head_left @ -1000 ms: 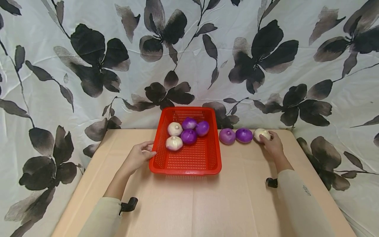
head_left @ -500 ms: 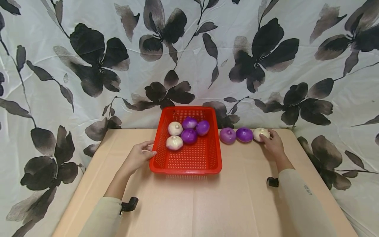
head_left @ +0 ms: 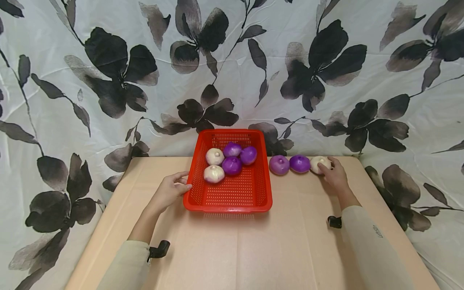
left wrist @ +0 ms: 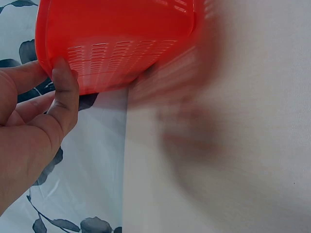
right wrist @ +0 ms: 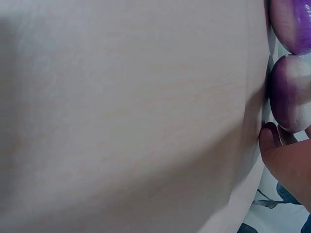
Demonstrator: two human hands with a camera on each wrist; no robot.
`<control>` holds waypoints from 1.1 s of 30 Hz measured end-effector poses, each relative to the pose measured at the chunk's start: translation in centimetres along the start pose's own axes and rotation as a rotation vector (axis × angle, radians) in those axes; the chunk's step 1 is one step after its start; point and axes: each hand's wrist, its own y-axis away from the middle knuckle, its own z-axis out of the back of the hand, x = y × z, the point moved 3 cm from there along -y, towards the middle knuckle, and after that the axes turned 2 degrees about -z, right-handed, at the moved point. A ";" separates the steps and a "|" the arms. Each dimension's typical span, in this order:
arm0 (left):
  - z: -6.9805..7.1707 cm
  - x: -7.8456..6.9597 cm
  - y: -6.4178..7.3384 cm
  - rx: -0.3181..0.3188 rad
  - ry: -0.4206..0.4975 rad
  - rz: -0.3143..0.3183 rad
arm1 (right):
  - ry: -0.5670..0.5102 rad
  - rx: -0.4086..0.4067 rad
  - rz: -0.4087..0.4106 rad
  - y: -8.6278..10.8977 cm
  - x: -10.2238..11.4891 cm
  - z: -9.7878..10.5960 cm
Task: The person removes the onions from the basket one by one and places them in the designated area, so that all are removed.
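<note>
My left hand [head_left: 171, 191] grips the left side of a red plastic basket [head_left: 226, 209], thumb and fingers pinching its edge [left wrist: 44, 36] in the left wrist view. Inside lie several round purple and white turnips: a white-side-up turnip [head_left: 214, 174] near the left wall, and a purple turnip [head_left: 232, 165] beside it. On the right, my right hand [head_left: 335, 175] holds a pale turnip [head_left: 320, 164] at the end of a short row. Its underside shows purple in the right wrist view, where my right thumb and fingers [right wrist: 270, 141] meet its lower end.
Two purple turnips, the nearer one to the held turnip [head_left: 299, 164] and another [head_left: 279, 165], stand between it and the basket along the back edge of the wooden table [head_left: 232, 257]. A floral cloth [head_left: 253, 80] hangs directly behind.
</note>
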 end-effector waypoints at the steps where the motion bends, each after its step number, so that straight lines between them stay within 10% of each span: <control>1: 0.0 0.0 0.0 -0.001 -0.003 0.000 | 0.000 0.002 -0.001 0.1 0.1 0.0; 19: 0.0 0.1 0.1 -0.013 -0.019 0.020 | 0.029 0.004 0.042 0.2 0.3 0.8; 33: -0.1 -0.1 0.2 -0.011 -0.042 0.001 | 0.069 -0.003 0.262 0.6 8.6 2.3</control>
